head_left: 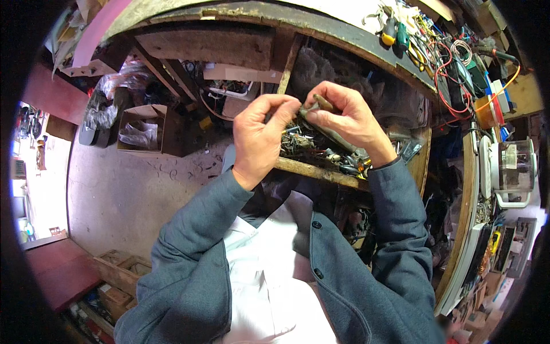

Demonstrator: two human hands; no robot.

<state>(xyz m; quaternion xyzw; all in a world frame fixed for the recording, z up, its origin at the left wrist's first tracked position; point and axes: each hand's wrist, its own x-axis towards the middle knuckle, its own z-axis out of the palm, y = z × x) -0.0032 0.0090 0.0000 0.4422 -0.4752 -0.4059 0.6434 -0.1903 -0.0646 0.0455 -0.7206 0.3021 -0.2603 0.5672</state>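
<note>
Both my hands are raised close together over an open drawer (295,164) with a wooden front edge. My left hand (258,135) is closed in a pinch, thumb against forefinger; whatever is between the tips is too small to make out. Just to its right, my right hand (348,118) curls its thumb and fingers around a small greyish-green piece (308,109), whose kind I cannot tell. The two sets of fingertips nearly meet at this piece. Beneath them, the drawer holds a jumble of small metal parts (295,141) and some tools.
A workbench (344,31) runs across the far side, with screwdrivers (389,31), cables (444,69) and an orange spool (487,112) at the right. A glass jug (515,166) stands at far right. An open cardboard box (143,129) sits on the floor at left.
</note>
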